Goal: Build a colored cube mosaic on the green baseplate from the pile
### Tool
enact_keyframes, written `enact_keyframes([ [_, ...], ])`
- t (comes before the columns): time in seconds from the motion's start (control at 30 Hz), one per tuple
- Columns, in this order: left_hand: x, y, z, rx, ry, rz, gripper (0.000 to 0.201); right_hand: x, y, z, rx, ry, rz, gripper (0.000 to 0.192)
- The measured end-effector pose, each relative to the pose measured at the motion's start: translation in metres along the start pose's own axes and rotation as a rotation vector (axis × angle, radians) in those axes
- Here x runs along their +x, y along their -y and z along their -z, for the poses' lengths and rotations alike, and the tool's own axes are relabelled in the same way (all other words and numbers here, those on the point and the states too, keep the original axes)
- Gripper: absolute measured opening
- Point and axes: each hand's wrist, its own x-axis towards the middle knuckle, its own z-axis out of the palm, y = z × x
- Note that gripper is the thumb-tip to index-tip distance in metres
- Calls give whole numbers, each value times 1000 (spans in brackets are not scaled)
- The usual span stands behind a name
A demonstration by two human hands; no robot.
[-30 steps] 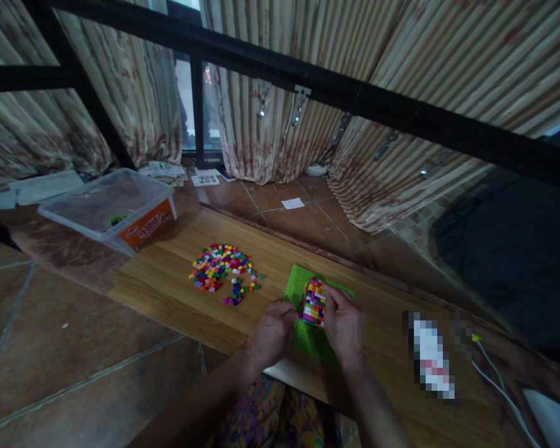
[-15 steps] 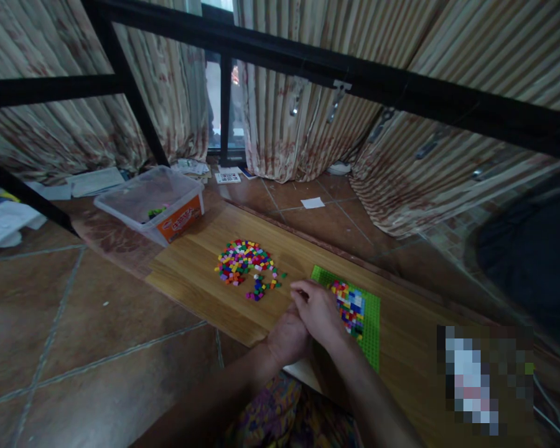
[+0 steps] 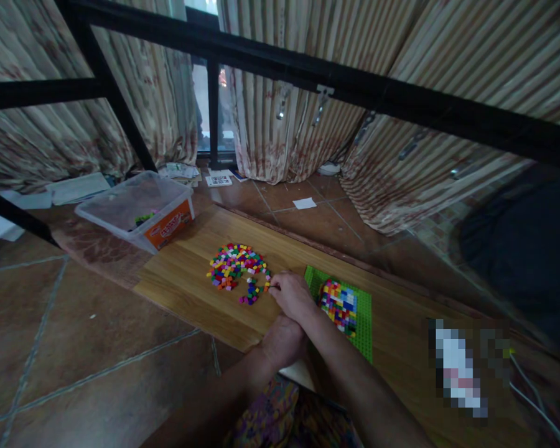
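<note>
My right hand [image 3: 293, 295] reaches left over the table, its thumb and fingertips pinched together at the right edge of a loose pile of small colourful toy bricks [image 3: 233, 261]. Whatever is between those fingertips is too small to make out. My left hand [image 3: 284, 341] rests just under my right wrist, its fingers hidden behind that wrist and forearm. Right of my hands lies a green studded baseplate [image 3: 364, 311]. A multicoloured block of bricks [image 3: 338, 305] covers its middle, and my right forearm crosses in front of its lower left part.
A clear plastic tub [image 3: 121, 202] with an orange label stands beyond the left end of the wooden table [image 3: 186, 280]. A blurred-out object [image 3: 457, 367] lies at the right. A black metal rail [image 3: 280, 56] runs across in front of the curtains [image 3: 261, 124].
My right hand has moved left, away from the baseplate to the edge of the brick pile. My left hand stays close below it. The view has shifted slightly.
</note>
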Motion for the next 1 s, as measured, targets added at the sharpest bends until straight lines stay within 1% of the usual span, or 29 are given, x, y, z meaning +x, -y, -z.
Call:
enact_keyframes([
  [0.07, 1, 0, 1, 16, 36, -52, 34, -9, -2, 3, 63, -69, 3, 13],
  [0.1, 2, -1, 3, 21, 35, -64, 34, -15, -5, 4, 117, -122, 5, 14],
  [0.2, 7, -6, 9, 31, -7, -75, 34, -38, -20, 9, 325, -298, -14, 15],
  [0.27, 10, -10, 14, 27, -21, -91, 30, -55, -35, 12, 451, -397, -68, 16],
  [0.33, 13, -14, 18, 20, -1, -92, 24, -72, -54, 16, 550, -477, -154, 16],
  [0.4, 14, -15, 21, 17, 22, -81, 22, -85, -73, 19, 613, -531, -231, 21],
  [0.5, 13, -15, 22, 8, 32, -79, 20, -97, -96, 22, 565, -571, -318, 28],
  [0.6, 13, -15, 22, -4, 27, -76, 20, -97, -106, 24, 440, -607, -376, 31],
  [0.8, 12, -15, 21, -2, 17, -75, 21, -83, -111, 19, 272, -672, -250, 30],
  [0.9, 12, -14, 20, -2, 12, -77, 23, -78, -115, 14, 211, -687, -244, 30],
  [1.0, 12, -13, 19, -12, 7, -78, 22, -76, -119, 10, 195, -714, -246, 30],
])
